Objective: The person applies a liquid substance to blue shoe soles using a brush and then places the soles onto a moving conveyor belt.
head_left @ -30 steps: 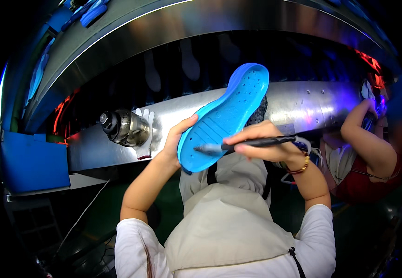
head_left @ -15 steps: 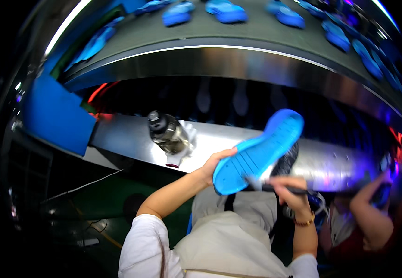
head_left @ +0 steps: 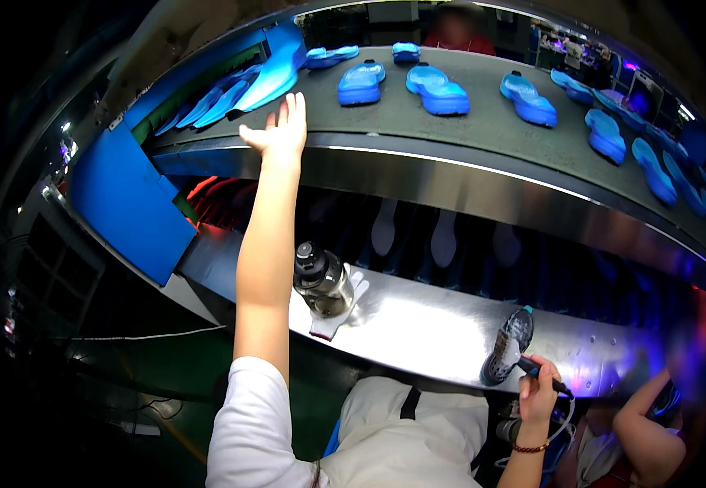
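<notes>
My left hand [head_left: 282,128] reaches out over the near edge of the conveyor belt, fingers spread and nothing in them. Just beyond its fingertips a bright blue shoe sole [head_left: 278,71] stands tilted on the belt; whether they touch I cannot tell. Farther left lie more blue soles [head_left: 219,99]. Low on the right, my right hand [head_left: 538,392] is closed round the black handle of a brush [head_left: 527,366], from which a pale tube runs. The brush head rests at a dark, wet-looking, sole-shaped piece [head_left: 518,329] on the metal ledge.
Several blue soles [head_left: 442,91] are spread along the green belt [head_left: 483,81]. On the metal ledge [head_left: 418,321] a dark-lidded bottle [head_left: 324,281] stands on a pale glove [head_left: 328,325]. Blue machine housing [head_left: 125,207] is at left. Another person's arm [head_left: 649,423] shows at lower right.
My left hand has gone from holding the blue sole over my lap to reaching up to the belt, now empty. My right hand has moved the brush down to the dark piece. The view has shifted upward.
</notes>
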Motion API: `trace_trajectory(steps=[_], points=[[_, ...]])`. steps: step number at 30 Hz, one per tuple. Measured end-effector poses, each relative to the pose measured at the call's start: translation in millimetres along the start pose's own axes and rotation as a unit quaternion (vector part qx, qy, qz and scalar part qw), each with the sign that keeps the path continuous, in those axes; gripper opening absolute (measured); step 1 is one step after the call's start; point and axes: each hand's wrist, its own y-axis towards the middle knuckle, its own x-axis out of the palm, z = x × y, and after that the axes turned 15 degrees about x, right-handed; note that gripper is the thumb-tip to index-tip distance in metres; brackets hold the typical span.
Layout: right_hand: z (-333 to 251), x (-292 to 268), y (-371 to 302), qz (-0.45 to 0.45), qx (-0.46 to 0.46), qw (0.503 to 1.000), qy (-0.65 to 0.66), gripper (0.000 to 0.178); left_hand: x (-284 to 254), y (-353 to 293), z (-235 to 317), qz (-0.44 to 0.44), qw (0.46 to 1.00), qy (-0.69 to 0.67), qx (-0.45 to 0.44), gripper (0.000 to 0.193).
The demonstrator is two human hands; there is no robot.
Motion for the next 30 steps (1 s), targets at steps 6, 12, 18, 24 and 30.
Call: trace_trajectory(steps=[6, 12, 18, 24, 30], points=[[12, -11, -13, 0.043, 0.037, 0.998, 0.039, 0.029, -33, 30, -76, -0.412, 0.450, 0.713, 0.345, 0.079], [10, -12, -19, 0.053, 0.055, 0.994, 0.083, 0.022, -36, 12, -85, -0.447, 0.156, 0.838, 0.271, 0.063], [10, -5, -8, 0.016, 0.105, 0.986, 0.126, 0.026, -39, 13, -49, -0.663, 0.299, 0.565, 0.390, 0.027], [13, -21, -11, 0.061, 0.106, 0.980, 0.155, 0.023, -61, -62, 6, -0.395, 0.695, 0.499, 0.335, 0.025], [11, -25, -17, 0.044, 0.092, 0.985, 0.142, 0.022, -137, -50, 82, -0.308, 0.883, 0.294, -0.197, 0.056]])
